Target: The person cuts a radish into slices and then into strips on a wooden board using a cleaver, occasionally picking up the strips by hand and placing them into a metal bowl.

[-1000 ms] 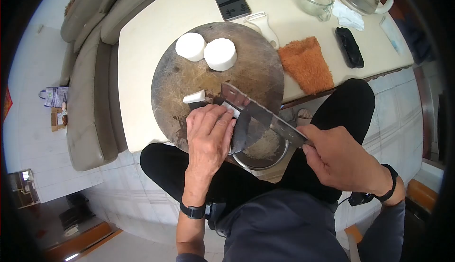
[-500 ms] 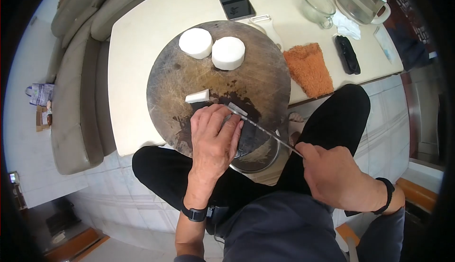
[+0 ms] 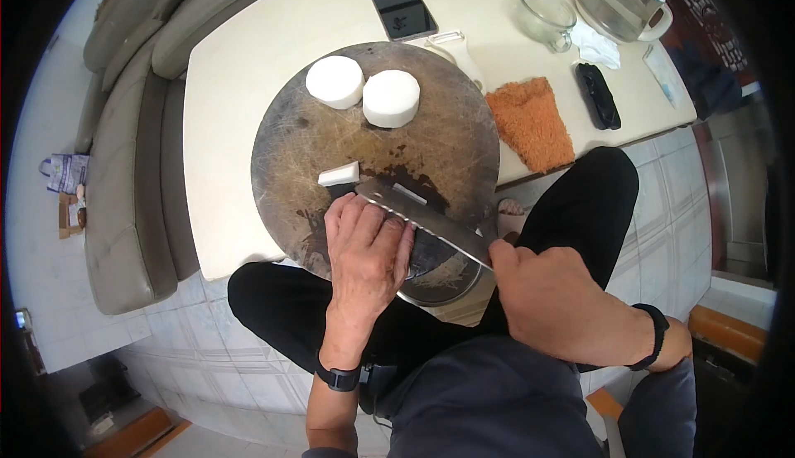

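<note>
- Right hand: fingers wrapped firmly round the handle of a broad knife, its blade slanting across the near part of the board, just beyond the left fingers.
- Left hand: fingers bent and drawn close together, low over the board's near side — what lies beneath them is hidden, so I can't tell if they grip anything.
- 1 thin white strip lies on the dark wet patch, just past the blade; 1 thicker white piece rests near the knife's tip.
- 2 round white chunks sit side by side towards the far edge of the round chopping board.
- Below the near edge, partly covered, is a bowl with pale shreds inside.
- Beside the board on the table: an orange cloth and a peeler.
</note>
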Tool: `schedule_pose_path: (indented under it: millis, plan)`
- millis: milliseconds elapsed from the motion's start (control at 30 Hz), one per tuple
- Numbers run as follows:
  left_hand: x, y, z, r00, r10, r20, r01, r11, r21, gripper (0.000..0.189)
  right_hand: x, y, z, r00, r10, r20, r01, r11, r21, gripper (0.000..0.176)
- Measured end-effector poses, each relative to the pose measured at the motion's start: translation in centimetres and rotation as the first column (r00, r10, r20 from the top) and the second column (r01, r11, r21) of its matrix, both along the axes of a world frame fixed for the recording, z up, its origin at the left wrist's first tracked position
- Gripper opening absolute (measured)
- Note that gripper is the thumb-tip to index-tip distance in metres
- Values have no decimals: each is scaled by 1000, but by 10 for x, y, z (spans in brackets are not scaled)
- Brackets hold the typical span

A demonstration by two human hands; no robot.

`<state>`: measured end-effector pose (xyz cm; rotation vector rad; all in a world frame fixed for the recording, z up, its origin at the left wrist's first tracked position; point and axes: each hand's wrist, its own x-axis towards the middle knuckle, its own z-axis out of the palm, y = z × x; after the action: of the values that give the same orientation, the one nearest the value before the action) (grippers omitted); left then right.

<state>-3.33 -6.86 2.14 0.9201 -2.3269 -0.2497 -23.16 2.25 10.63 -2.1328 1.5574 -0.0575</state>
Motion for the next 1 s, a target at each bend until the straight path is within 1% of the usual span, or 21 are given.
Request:
schedule_pose_path:
  millis: [33, 100, 233, 400, 533, 600, 633, 700, 1000]
  plan:
    - [-1, 0, 0, 1000, 3, -2, -3, 1000, -2, 19, -3, 0, 3, 1000, 3, -2, -3, 1000, -2, 27]
    - [-3, 0, 1, 999, 11, -41, -11, 1000, -9, 17, -8, -1, 11, 998, -26, 50, 23, 998, 50, 22]
    - [-4, 0, 0, 999, 23, -49, -25, 999, -24, 16, -8, -2, 11, 998, -29, 49, 27, 998, 54, 22]
    - [-1, 1, -1, 1000, 26, -8, -26, 1000, -9, 18, -1, -14, 3, 998, 19, 64, -18, 1000, -19, 17]
    - [-1, 0, -2, 999, 28, -41, -29, 999, -16, 19, -5, -10, 0, 996, -5, 89, 10, 999, -52, 15]
    - [-4, -1, -3, 996, 0, -94, -4, 999, -43, 19, -11, -5, 1, 994, -71, 84, 70, 997, 24, 15]
    - [-4, 0, -3, 995, -1, -97, -3, 999, -42, 19, -12, -3, 1, 994, -73, 80, 71, 997, 25, 15]
    - [-4, 0, -3, 997, 12, -80, -15, 999, -34, 18, -13, 0, 2, 985, -103, 137, 98, 994, 44, 15]
    - [-1, 1, -2, 999, 16, -41, -16, 1000, -19, 19, -12, 2, 6, 991, -42, 126, 34, 997, 69, 20]
